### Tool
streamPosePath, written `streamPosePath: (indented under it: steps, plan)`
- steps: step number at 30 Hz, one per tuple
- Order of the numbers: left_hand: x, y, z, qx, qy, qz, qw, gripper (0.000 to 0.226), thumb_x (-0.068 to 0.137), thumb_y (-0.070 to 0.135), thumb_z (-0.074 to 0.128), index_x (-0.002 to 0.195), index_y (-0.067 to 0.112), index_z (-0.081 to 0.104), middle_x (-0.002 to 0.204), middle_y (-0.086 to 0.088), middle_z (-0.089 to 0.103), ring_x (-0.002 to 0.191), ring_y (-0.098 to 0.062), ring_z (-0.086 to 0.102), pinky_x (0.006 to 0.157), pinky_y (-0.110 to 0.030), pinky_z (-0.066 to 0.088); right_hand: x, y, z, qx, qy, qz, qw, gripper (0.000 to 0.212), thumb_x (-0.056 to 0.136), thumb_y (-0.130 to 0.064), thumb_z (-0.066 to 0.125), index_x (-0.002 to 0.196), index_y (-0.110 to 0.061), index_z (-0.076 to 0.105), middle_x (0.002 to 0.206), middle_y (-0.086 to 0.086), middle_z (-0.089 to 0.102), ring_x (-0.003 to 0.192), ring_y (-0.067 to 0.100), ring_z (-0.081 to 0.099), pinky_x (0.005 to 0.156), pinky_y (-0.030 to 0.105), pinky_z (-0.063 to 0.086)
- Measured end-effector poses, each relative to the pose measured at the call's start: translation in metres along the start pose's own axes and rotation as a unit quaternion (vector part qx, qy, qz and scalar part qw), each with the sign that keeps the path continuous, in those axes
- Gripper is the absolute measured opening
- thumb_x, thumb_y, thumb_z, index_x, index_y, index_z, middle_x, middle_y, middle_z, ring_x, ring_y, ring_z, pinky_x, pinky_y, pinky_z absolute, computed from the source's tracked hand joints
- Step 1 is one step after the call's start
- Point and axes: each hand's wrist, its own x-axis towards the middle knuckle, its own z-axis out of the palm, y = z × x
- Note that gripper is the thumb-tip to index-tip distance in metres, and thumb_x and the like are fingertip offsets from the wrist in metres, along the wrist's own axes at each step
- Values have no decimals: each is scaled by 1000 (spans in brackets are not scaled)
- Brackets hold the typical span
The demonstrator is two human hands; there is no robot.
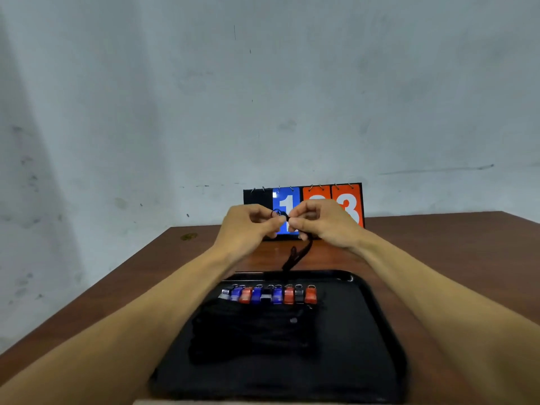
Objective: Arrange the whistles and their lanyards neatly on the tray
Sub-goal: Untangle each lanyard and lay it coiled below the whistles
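1. Hands meet above the table (438, 244), beyond the far edge of the tray (377, 331). The left hand (248, 226) and right hand (321, 223) each pinch the top of one black lanyard (295, 255), fingertips nearly touching around a small loop (276, 213).
2. The lanyard's tail hangs loose toward the tray's far rim.
3. A tight row of whistles (268, 295) lies across the tray's far part, with a dark heap of cords (251, 331) just nearer.
4. Lowered carelessly, the dangling tail could sweep the row and knock whistles askew.
5. Black cord on black tray is hard to see, so it may tangle with the heap.
6. The loop could slip from so light a pinch.
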Motion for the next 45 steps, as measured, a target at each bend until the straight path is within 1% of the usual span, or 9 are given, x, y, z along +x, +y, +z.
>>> streamPosePath:
  steps: [9, 16, 20, 23, 26, 31, 35, 39, 45]
  plan:
    - [-40, 37, -15, -80, 33, -44, 995, 9, 81, 35, 70, 82, 27, 68, 85, 8, 69, 74, -8, 61, 64, -21, 43, -35, -54, 10, 21, 1, -21, 1000, 7, 87, -10, 67, 81, -13, 64, 70, -1, 71, 50, 5, 54, 55, 16, 46]
    - [-60, 33, -24, -153, 55, -43, 986, 16, 85, 29, 68, 94, 16, 69, 88, 4, 68, 79, -9, 61, 66, -21, 42, -55, -66, 26, 31, -4, -17, 999, 7, 88, -17, 66, 82, -13, 64, 64, -2, 69, 45, 8, 45, 52, 18, 44]
    - [-65, 24, -36, -375, 60, -54, 924, 18, 98, 19, 47, 89, 11, 60, 92, -4, 72, 92, -18, 67, 80, -28, 50, -65, -56, 38, 14, -12, 11, 1000, 22, 93, -27, 58, 76, -16, 65, 63, 2, 64, 44, 7, 42, 59, 22, 41]
    - [-70, 14, -52, -488, 64, -60, 869, 19, 100, 18, 43, 88, 7, 52, 73, -4, 66, 74, -21, 71, 72, -32, 57, -73, -50, 44, -25, -6, 23, 999, 29, 93, -31, 57, 75, -11, 68, 61, 2, 60, 51, 0, 52, 60, 20, 41]
    - [-73, 0, -67, -390, 84, -71, 914, 10, 97, 19, 50, 93, 10, 53, 60, 0, 50, 44, -12, 48, 62, -30, 55, -78, -47, 48, -20, -14, 29, 999, 35, 90, -32, 62, 55, -26, 65, 55, 0, 55, 50, 8, 49, 57, 21, 44]
    - [-81, -19, -78, -146, 69, -27, 987, 7, 95, 18, 56, 93, 11, 58, 63, -5, 50, 39, -8, 33, 45, -24, 35, -79, -50, 55, -35, -16, 49, 998, 24, 91, -31, 59, 75, -15, 66, 47, -8, 49, 48, 9, 40, 46, 20, 33]
    - [-96, -25, -60, -78, -31, 16, 996, 20, 98, 0, 41, 96, 15, 55, 69, -5, 52, 43, -3, 38, 51, -22, 37, -80, -54, 68, -17, -73, 85, 994, 42, 95, -44, 48, 68, -13, 57, 44, -10, 43, 42, 6, 34, 43, 16, 28]
    - [-110, -26, -48, -37, -98, 47, 993, 21, 95, -2, 45, 107, 15, 40, 70, -5, 60, 47, -4, 44, 54, -18, 41, -82, -54, 84, -22, -119, 115, 986, 57, 91, -61, 39, 60, -15, 51, 47, -2, 34, 41, 10, 26, 42, 18, 23]
    - [-115, -30, -47, -55, -84, 42, 994, 22, 94, 6, 53, 104, 18, 37, 71, -4, 66, 52, -10, 46, 55, -15, 42, -80, -54, 86, -74, -138, 71, 985, 44, 94, -42, 52, 75, -4, 64, 57, -5, 51, 44, 4, 38, 41, 14, 30]
